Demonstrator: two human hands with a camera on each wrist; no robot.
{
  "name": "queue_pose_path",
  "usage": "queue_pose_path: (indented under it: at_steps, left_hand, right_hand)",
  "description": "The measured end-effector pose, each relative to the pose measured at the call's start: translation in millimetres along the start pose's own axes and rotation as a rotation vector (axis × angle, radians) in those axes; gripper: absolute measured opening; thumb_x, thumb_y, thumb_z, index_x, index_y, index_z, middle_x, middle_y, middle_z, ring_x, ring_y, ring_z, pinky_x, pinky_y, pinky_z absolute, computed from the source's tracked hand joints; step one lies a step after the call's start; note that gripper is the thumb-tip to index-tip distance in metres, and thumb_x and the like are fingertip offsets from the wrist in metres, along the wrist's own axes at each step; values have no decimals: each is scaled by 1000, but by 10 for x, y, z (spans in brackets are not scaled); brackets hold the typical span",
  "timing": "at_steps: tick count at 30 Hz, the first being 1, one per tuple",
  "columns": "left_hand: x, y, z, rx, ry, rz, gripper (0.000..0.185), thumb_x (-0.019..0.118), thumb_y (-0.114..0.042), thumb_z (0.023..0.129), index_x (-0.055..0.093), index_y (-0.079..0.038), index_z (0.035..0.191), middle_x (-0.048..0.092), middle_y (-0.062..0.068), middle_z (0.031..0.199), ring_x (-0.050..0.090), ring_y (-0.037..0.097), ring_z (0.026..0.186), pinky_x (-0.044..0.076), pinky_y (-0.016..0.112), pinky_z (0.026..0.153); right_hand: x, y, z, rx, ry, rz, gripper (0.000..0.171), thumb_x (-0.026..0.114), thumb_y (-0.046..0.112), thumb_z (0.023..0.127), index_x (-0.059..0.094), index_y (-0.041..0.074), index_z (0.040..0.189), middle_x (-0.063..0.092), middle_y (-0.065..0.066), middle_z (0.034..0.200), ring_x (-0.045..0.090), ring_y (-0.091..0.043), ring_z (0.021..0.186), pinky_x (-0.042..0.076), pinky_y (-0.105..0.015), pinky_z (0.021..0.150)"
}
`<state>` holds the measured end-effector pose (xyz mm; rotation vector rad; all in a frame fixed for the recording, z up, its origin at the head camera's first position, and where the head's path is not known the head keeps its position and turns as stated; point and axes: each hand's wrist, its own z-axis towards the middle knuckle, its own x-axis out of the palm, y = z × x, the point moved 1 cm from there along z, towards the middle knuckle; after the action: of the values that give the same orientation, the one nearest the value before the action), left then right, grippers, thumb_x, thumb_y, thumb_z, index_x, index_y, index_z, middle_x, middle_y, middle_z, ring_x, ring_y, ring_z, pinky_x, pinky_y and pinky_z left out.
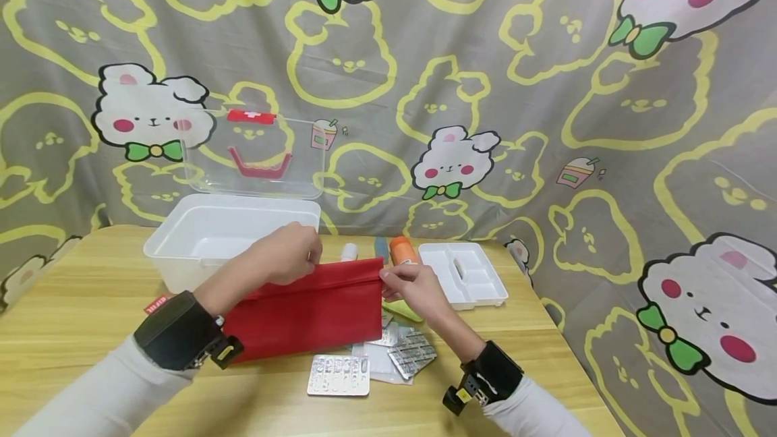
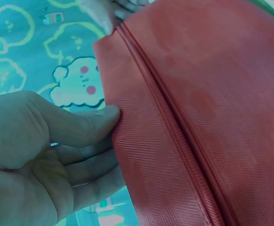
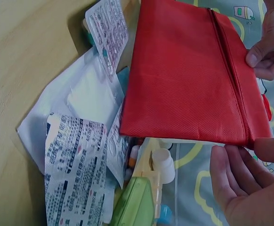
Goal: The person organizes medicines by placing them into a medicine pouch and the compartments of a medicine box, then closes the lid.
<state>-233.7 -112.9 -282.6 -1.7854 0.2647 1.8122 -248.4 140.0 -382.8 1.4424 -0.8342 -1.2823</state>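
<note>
Red pouch (image 1: 309,312) over blister packs (image 1: 338,375)

Matt woven red cloth pouch (image 1: 309,312), shiny foil blister packs (image 1: 338,375), glossy white plastic box (image 1: 182,248), smooth wooden table (image 1: 73,302)

we see red zip pouch (image 1: 309,312), flat woven fabric, zipper shut along top edge, upright above blister packs.

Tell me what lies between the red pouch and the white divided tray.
In the head view, an orange bottle stands between the red pouch and the white divided tray.
</note>
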Motion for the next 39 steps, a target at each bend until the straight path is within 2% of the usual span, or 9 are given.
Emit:
queue_pose_path:
  at_steps: [6, 10, 14, 18, 23, 28, 33, 36, 39]
  left_hand:
    - [-83, 74, -104, 5, -2, 5, 18, 73, 1, 82, 75, -12, 71, 67, -3, 65, 57, 15, 64, 55, 32, 64]
    - [-154, 137, -187, -20, 12, 3, 12, 74, -1, 82, 78, -11, 76, 70, -1, 71, 60, 16, 67, 58, 36, 69]
    - [-200, 222, -272, -40, 24, 7, 9, 76, -2, 82, 78, -10, 79, 71, 0, 73, 60, 16, 67, 58, 37, 68]
    - [-240, 295, -338, -64, 32, -2, 10, 73, -1, 81, 79, -10, 79, 71, 0, 72, 59, 16, 66, 58, 35, 65]
    - [-271, 349, -381, -108, 53, -17, 10, 74, -2, 80, 79, -9, 83, 73, 1, 76, 59, 15, 65, 58, 34, 64]
    - [-283, 354, -403, -187, 87, -39, 11, 76, -2, 80, 79, -7, 89, 73, 5, 81, 61, 16, 66, 60, 34, 64]
    - [-257, 323, -409, -256, 114, -83, 8, 70, 0, 84, 75, -5, 85, 69, 4, 72, 61, 17, 59, 57, 27, 53]
    - [-232, 299, -414, -252, 144, -97, 8, 68, 1, 85, 73, -5, 84, 68, 4, 70, 61, 16, 56, 55, 25, 49]
    - [-219, 277, -405, -220, 167, -84, 9, 67, 1, 87, 71, -5, 81, 67, 3, 69, 61, 14, 50, 55, 26, 50]
  right_hand:
    - [56, -27, -8, -12, 33, 3, 23, 67, 15, 97, 75, -7, 100, 72, -25, 90, 72, -28, 75, 64, -42, 75]
    - [60, -68, -17, -22, 50, -2, 23, 64, 13, 99, 75, -8, 100, 73, -23, 89, 73, -35, 79, 63, -44, 75]
    - [60, -101, -15, -24, 54, 3, 23, 61, 11, 101, 75, -7, 100, 73, -16, 86, 73, -40, 82, 63, -46, 76]
    - [71, -131, -1, -22, 55, 7, 24, 61, 12, 101, 75, -7, 100, 73, -13, 84, 74, -36, 79, 63, -45, 75]
    - [94, -151, -1, -3, 57, 8, 24, 61, 12, 101, 74, -8, 101, 72, -24, 90, 73, -34, 79, 63, -45, 75]
    - [105, -168, -8, 6, 58, 8, 27, 60, 11, 101, 72, -12, 103, 70, -32, 95, 73, -37, 80, 63, -41, 73]
    - [116, -192, -14, 3, 61, 5, 27, 60, 11, 100, 71, -14, 104, 71, -32, 94, 72, -41, 81, 63, -45, 73]
    - [124, -209, -12, -2, 62, -9, 28, 61, 11, 100, 71, -14, 103, 72, -29, 91, 72, -40, 79, 63, -45, 73]
    - [129, -222, -9, 3, 52, -22, 27, 62, 12, 99, 72, -13, 102, 73, -26, 89, 73, -38, 77, 63, -43, 71]
